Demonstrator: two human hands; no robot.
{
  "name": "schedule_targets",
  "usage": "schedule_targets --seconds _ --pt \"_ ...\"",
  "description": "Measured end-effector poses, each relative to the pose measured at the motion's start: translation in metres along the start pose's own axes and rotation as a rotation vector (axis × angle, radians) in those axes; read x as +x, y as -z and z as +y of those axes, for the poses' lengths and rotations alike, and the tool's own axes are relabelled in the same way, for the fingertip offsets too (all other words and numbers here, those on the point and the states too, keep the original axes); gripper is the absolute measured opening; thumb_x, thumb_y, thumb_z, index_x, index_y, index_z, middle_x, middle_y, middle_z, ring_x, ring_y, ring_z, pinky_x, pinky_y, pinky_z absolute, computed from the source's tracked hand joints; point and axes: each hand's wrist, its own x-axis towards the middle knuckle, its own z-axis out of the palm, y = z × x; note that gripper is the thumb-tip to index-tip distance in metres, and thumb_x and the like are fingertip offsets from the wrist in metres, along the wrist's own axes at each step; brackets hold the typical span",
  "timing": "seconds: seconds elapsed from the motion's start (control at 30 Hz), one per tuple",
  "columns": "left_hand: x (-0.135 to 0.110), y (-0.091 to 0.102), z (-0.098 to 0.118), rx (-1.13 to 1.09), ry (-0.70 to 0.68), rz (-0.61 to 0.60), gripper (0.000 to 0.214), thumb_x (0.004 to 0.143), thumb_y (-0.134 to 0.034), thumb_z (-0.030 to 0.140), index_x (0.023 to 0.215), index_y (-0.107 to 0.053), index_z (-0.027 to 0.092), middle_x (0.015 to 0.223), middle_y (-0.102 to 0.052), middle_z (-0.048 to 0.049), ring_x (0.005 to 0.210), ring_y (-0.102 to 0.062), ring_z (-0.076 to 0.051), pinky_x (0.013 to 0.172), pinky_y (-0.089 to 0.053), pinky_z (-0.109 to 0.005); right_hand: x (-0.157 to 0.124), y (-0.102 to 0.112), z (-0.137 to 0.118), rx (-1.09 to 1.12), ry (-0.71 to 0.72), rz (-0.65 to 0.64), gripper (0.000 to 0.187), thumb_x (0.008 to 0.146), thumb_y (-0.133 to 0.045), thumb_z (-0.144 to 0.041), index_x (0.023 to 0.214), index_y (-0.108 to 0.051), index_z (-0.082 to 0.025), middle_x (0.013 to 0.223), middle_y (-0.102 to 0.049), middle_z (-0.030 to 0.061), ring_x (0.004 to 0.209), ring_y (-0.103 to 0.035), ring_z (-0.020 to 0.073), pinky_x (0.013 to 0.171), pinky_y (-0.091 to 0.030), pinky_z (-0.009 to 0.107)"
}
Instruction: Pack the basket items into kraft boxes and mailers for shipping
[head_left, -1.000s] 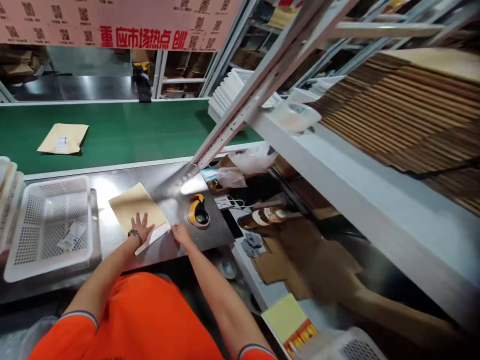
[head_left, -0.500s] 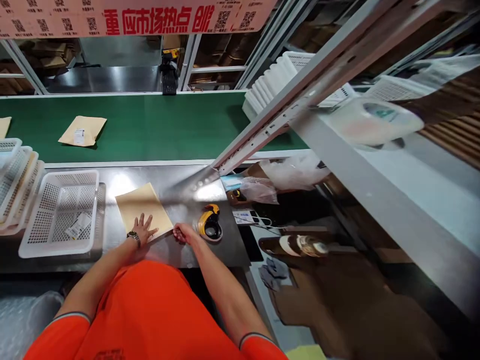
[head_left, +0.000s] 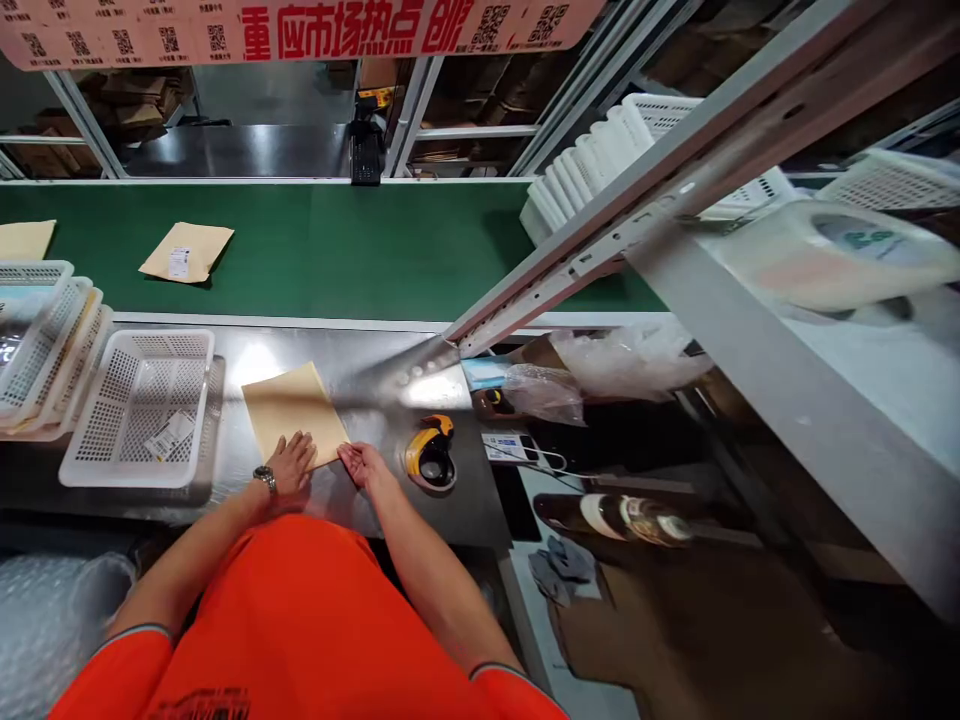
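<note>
A tan mailer envelope lies at a slant on the steel worktable in front of me. My left hand, with a watch on its wrist, rests flat on the envelope's near edge, fingers stretched out. At the near right corner, my right hand pinches the envelope's edge between thumb and fingers. A yellow and black tape dispenser stands a little to the right of that hand. To the left sits a white perforated basket with a small labelled packet inside.
Behind the worktable runs a green conveyor belt carrying a labelled envelope. More baskets are stacked at left, others on the belt. A slanting metal post and a shelf bound the right side.
My left hand's spread fingers have come closer together, and the hand has moved slightly toward the near edge. My right hand has uncurled from a fist-like shape at the envelope's corner. The view has shifted.
</note>
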Motion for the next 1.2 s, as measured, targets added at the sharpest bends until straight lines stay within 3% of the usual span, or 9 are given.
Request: schedule_targets --seconds 0.2,0.33,0.43,0.63,0.77,0.87,1.0,1.1,1.2 --pt "-0.02 -0.054 0.005 0.059 0.046 -0.022 0.087 0.103 -0.062 0.055 0.175 -0.034 0.015 0.185 -0.017 -0.0206 0.173 -0.015 -0.041 0.137 -0.016 -0.066 -0.013 0.001 0.023 -0.078 0.193 0.028 0.01 0.099 -0.068 -0.014 0.09 -0.072 -0.014 0.084 -0.078 0.0063 0.079 -0.077 0.0153 0.074 -0.064 0.022" --pt "-0.037 -0.066 -0.012 0.046 0.016 0.003 0.086 0.105 -0.058 0.058 0.176 -0.031 0.017 0.185 -0.018 -0.0208 0.173 -0.015 -0.04 0.138 -0.017 -0.063 -0.024 0.007 0.037 -0.186 0.382 0.034 0.019 0.091 -0.071 -0.018 0.11 -0.077 -0.016 0.113 -0.084 0.0089 0.112 -0.078 0.0216 0.099 -0.064 0.03" --pt "-0.05 -0.068 -0.02 0.025 0.033 -0.03 0.086 0.105 -0.058 0.06 0.176 -0.032 0.019 0.185 -0.016 -0.0214 0.173 -0.015 -0.039 0.138 -0.018 -0.062 -0.03 0.013 0.043 -0.323 0.529 0.022 0.036 0.092 -0.069 -0.023 0.127 -0.075 -0.02 0.141 -0.077 0.0088 0.142 -0.064 0.0241 0.124 -0.05 0.038" --pt "-0.062 -0.07 -0.028 -0.045 0.023 -0.028 0.087 0.105 -0.059 0.065 0.176 -0.034 0.021 0.185 -0.014 -0.0204 0.173 -0.014 -0.039 0.139 -0.015 -0.059 -0.031 0.007 0.065 -1.213 0.883 -0.055 0.065 0.098 -0.069 -0.026 0.158 -0.052 -0.01 0.18 -0.036 0.0221 0.171 -0.026 0.0328 0.141 -0.011 0.049" --pt "-0.071 -0.069 -0.036 -0.063 0.007 -0.073 0.083 0.107 -0.057 0.057 0.176 -0.031 0.02 0.185 -0.012 -0.0203 0.174 -0.012 -0.037 0.139 -0.014 -0.06 -0.023 -0.009 0.07 -1.297 0.866 0.044 0.078 0.099 -0.073 -0.034 0.162 -0.043 0.0 0.181 -0.025 0.0315 0.172 -0.016 0.0414 0.14 -0.011 0.054" --pt "-0.084 -0.058 -0.039 -0.07 0.01 -0.099 0.079 0.106 -0.06 0.046 0.175 -0.033 0.018 0.185 -0.018 -0.0195 0.173 -0.014 -0.037 0.139 -0.017 -0.06 -0.016 -0.017 0.063 -1.335 0.869 0.105 0.079 0.1 -0.072 -0.039 0.162 -0.042 0.0 0.178 -0.027 0.0345 0.171 -0.018 0.0434 0.138 -0.02 0.057" --pt "-0.1 -0.023 -0.031 -0.132 0.049 -0.078 0.066 0.101 -0.067 0.039 0.162 -0.054 0.016 0.18 -0.036 -0.0187 0.168 -0.031 -0.041 0.135 -0.031 -0.061 -0.011 -0.023 0.052 -1.384 0.889 0.197 0.081 0.105 -0.061 -0.042 0.164 -0.036 0.008 0.176 -0.02 0.0434 0.17 -0.015 0.0493 0.134 -0.015 0.07" --pt "-0.11 0.014 -0.034 -0.246 0.114 0.128 0.05 0.103 -0.061 0.03 0.151 -0.064 0.015 0.166 -0.056 -0.0193 0.156 -0.05 -0.035 0.13 -0.043 -0.05 -0.01 -0.025 0.055 -1.412 0.957 0.218 0.084 0.106 -0.052 -0.042 0.164 -0.028 0.015 0.176 -0.011 0.0467 0.171 -0.005 0.052 0.134 -0.009 0.074" --pt "-0.125 0.05 -0.062 -0.313 0.243 0.342 0.048 0.111 -0.042 0.027 0.155 -0.06 0.018 0.152 -0.067 -0.0167 0.142 -0.063 -0.028 0.124 -0.05 -0.042 -0.009 -0.027 0.076 -1.451 1.063 0.178 0.088 0.105 -0.049 -0.043 0.167 -0.022 0.013 0.179 -0.003 0.0424 0.172 0.004 0.047 0.137 -0.007 0.068"
